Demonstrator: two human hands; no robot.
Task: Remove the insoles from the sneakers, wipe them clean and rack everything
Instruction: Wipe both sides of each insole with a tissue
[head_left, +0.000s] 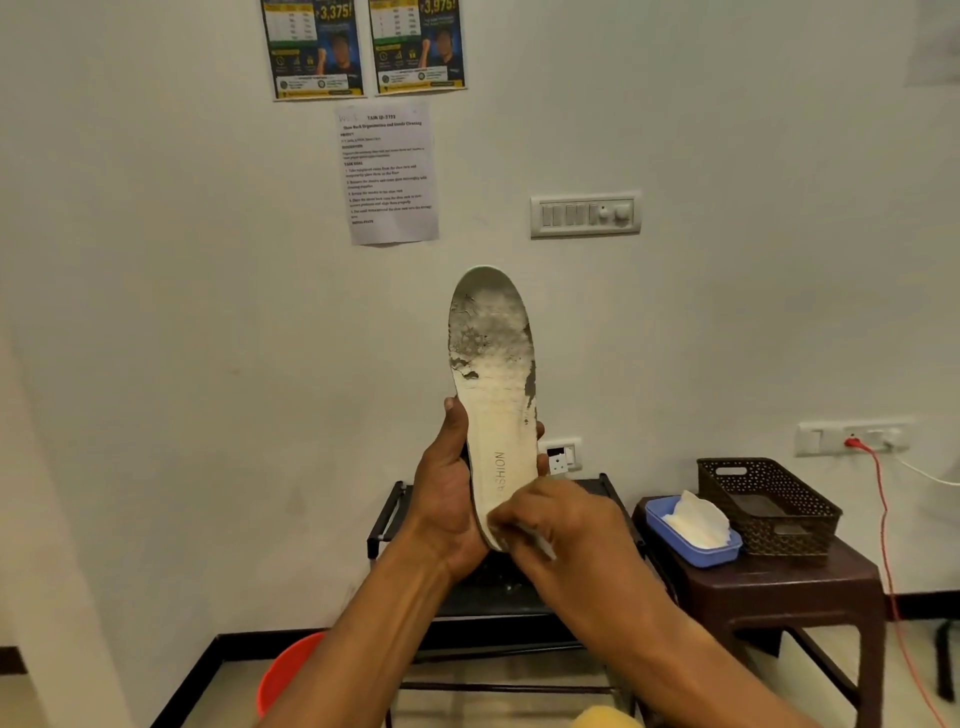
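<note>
insole (493, 364): held upright, toe end up and scuffed grey, heel end down between both hands
left hand (447, 499): wrapped round the lower half of the insole, thumb on its left edge, gripping it
right hand (566, 530): fingers curled, pinching a white wipe (540, 545) against the heel end; blurred
rack (382, 519): black, behind and below the hands
stool (810, 577): right of the rack, bearing a blue tub (670, 535) and a brown basket (810, 519)
</note>
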